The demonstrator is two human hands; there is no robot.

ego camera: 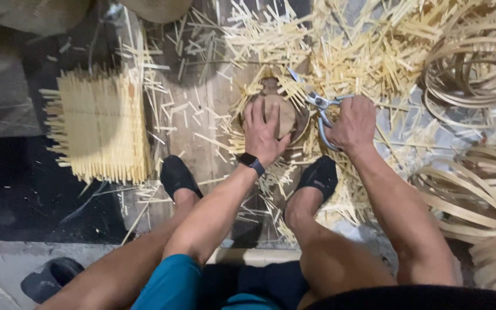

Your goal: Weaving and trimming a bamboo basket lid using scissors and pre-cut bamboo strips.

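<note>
Two hands: left [264, 133] presses one disc [279, 115], right [352, 123] grips one shears [317, 103].

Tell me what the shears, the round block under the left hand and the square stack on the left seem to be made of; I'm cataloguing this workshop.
Shears: bare metal by the look, grey with a dull shine on blades and handles. Round block under the left hand: probably wood, brown and matt, its edges hidden by cuttings. Square stack: thin pale yellow strips, likely split bamboo, unfinished, with loose ends sticking out. The right hand grips the shears.
</note>
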